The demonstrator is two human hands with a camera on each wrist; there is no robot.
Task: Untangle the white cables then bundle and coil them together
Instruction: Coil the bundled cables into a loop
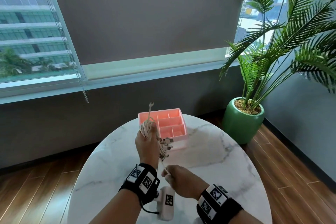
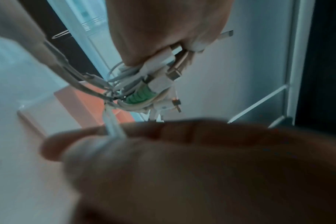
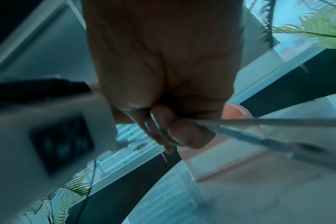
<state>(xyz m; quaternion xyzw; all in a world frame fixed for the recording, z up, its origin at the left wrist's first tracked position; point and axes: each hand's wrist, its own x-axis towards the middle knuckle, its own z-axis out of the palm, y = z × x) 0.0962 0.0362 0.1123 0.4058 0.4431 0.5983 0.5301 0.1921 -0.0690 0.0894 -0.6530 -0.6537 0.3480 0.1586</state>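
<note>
My left hand (image 1: 146, 142) is raised above the table and grips a coiled bundle of white cables (image 1: 145, 127). One cable end (image 1: 151, 104) sticks up from the coil, and several connectors (image 1: 165, 145) dangle below the fist. In the left wrist view the bundle (image 2: 153, 78) shows under the left palm (image 2: 163, 30). My right hand (image 1: 173, 175) sits lower and nearer me, pinching a loose strand (image 1: 163, 166) that runs up to the bundle. The right wrist view shows the fingers (image 3: 169, 130) closed on that taut strand (image 3: 259, 122).
A pink compartment tray (image 1: 179, 114) stands on the far side of the round white marble table (image 1: 218, 160), right behind the bundle. A green potted palm (image 1: 241, 120) stands on the wooden floor at the right. A window with a grey blind lies ahead.
</note>
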